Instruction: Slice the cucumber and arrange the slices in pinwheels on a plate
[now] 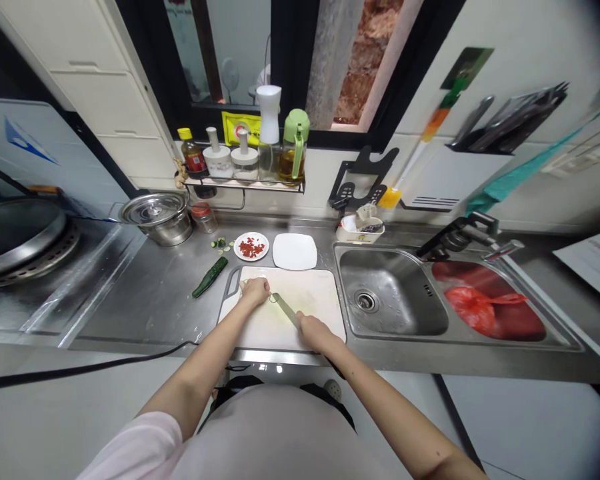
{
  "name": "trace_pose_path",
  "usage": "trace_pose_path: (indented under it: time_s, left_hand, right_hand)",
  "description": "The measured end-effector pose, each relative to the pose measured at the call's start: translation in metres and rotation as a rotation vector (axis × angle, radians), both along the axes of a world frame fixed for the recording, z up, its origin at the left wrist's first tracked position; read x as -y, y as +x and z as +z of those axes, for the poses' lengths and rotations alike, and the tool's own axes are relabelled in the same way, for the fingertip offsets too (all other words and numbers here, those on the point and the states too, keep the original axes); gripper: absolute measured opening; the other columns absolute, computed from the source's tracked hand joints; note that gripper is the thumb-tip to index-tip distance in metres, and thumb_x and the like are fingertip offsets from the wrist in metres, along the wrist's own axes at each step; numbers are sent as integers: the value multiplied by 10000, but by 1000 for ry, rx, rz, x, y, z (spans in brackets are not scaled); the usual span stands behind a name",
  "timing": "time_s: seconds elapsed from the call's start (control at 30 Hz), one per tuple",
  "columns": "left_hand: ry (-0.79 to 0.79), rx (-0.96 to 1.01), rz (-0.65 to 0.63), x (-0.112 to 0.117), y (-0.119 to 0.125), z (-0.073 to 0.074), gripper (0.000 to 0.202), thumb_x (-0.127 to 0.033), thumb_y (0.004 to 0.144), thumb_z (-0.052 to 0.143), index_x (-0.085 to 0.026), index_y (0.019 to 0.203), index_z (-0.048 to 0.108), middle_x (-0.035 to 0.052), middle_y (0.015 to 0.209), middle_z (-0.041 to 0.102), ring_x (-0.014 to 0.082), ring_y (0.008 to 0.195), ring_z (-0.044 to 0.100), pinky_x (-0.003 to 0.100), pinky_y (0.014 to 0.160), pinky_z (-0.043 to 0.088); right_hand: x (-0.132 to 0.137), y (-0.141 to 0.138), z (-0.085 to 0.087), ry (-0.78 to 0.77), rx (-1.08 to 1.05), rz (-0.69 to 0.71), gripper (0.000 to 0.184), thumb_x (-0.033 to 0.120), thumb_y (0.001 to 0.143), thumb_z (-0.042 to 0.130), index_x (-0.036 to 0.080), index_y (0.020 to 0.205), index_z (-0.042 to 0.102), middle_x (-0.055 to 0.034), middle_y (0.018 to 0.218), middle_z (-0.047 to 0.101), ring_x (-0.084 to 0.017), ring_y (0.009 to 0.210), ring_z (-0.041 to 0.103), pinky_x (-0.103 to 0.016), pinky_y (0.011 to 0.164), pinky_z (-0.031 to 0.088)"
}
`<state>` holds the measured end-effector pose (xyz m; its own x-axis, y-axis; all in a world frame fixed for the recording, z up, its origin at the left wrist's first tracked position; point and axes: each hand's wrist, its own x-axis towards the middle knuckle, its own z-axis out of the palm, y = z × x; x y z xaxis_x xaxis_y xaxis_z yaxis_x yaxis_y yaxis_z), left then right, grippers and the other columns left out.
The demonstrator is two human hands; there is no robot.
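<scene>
My right hand (316,332) grips the handle of a kitchen knife (289,312), its blade pointing up and left over the white cutting board (300,283). Against the blade's tip end is a small, thin, dark-edged ring. My left hand (256,291) is on the board's left part, fingers curled down; small pale bits show beside them, but what they press on is mostly hidden. Left of the board lies a dark green cucumber (210,277). Behind the board are a white plate (237,248) with chopped red pieces and a squarish white plate (295,251).
Small green scraps (221,244) lie behind the cucumber. A lidded steel pot (167,223) and red-lidded jar (204,218) stand back left. The sink (395,293) is to the right, a red bag (473,310) in its second basin. Seasonings stand on a wall rack (245,183).
</scene>
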<state>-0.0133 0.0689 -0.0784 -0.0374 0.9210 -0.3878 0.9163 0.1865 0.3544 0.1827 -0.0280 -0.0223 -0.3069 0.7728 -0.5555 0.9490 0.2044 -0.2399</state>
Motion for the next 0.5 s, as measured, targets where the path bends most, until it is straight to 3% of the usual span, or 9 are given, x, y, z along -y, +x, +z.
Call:
trace_pose_path:
  time_s: [0.2, 0.5]
  left_hand:
    - [6, 1, 7, 2, 1, 1, 125, -257, 737, 642, -251, 859, 665, 32, 975, 730, 264, 1067, 595, 433, 952, 301]
    - [2, -8, 7, 2, 0, 0, 135, -251, 733, 635, -252, 865, 661, 38, 978, 727, 270, 1063, 595, 433, 944, 301]
  right_hand:
    - [2, 1, -1, -30, -54, -55, 328, 119, 903, 338, 138, 1182, 510, -153, 994, 679, -220, 860, 657, -276, 657, 402]
    - [-2, -4, 2, 23, 32, 22, 348, 87, 876, 373, 142, 1190, 515, -172, 1032, 675, -260, 953, 651, -302, 698, 421]
